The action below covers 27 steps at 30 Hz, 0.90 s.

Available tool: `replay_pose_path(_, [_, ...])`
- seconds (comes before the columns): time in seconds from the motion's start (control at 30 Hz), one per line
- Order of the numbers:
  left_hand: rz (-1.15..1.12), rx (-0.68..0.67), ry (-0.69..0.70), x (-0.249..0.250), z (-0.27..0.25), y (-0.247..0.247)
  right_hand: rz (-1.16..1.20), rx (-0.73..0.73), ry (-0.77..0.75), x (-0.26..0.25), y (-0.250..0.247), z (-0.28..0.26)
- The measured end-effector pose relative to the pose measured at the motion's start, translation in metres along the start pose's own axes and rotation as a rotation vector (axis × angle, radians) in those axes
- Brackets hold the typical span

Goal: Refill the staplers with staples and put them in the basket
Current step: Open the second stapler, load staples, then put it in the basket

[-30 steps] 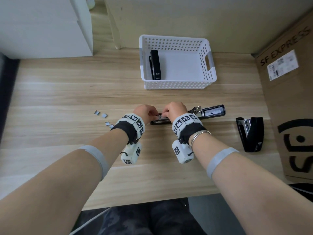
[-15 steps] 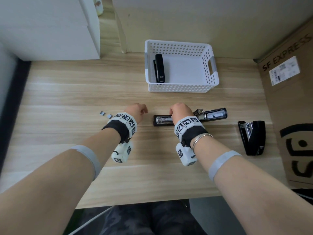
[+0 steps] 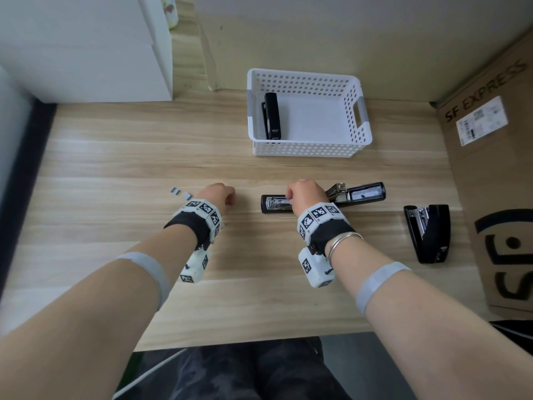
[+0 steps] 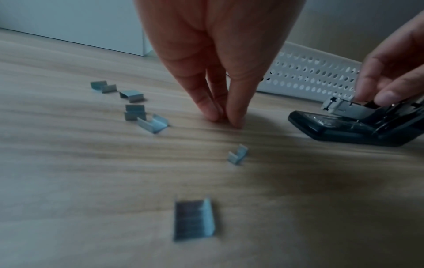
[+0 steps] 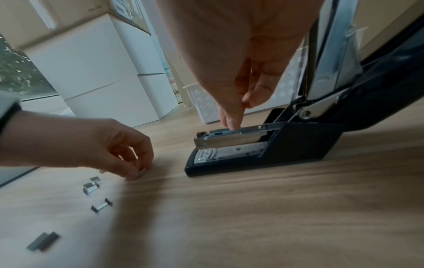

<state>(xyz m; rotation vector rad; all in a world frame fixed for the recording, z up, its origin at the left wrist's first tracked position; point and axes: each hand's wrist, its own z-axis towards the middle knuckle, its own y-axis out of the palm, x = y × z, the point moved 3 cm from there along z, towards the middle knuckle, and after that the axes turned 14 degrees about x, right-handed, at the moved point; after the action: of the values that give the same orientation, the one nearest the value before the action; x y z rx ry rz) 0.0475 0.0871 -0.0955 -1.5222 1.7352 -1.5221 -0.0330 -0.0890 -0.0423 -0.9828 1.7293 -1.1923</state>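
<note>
A black stapler [image 3: 360, 194] lies opened flat at mid-table, its metal magazine [image 5: 229, 140] raised off the base. My right hand [image 3: 290, 197] pinches that magazine from above [image 5: 232, 124]. To its left, my left hand [image 3: 227, 197] is down at the tabletop and pinches a short staple strip [image 5: 142, 173] between thumb and fingertip. Several loose staple pieces [image 4: 152, 124] lie beside and in front of it. A white perforated basket [image 3: 357, 140] at the back holds one closed black stapler [image 3: 272, 115]. Another black stapler [image 3: 429, 232] lies partly open at the right.
A cardboard box [image 3: 496, 168] stands along the right edge of the wooden table. White boxes [image 3: 86, 53] are stacked at the back left. The near table edge [image 3: 259, 339] runs just under my forearms.
My left hand has left the stapler and moved left to the loose staples, where it now pinches a strip. My right hand has stayed on the magazine.
</note>
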Motion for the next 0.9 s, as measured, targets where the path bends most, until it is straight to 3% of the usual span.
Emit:
replay_pose_path(0.67, [-0.033, 0.053, -0.011, 0.006, 0.007, 0.000, 0.069, 0.029, 0.001, 0.005, 0.003, 0.006])
replay_pose_path(0.9, [-0.304, 0.248, 0.108, 0.041, 0.012, -0.005, 0.238, 0.010, 0.000, -0.009, 0.003, 0.008])
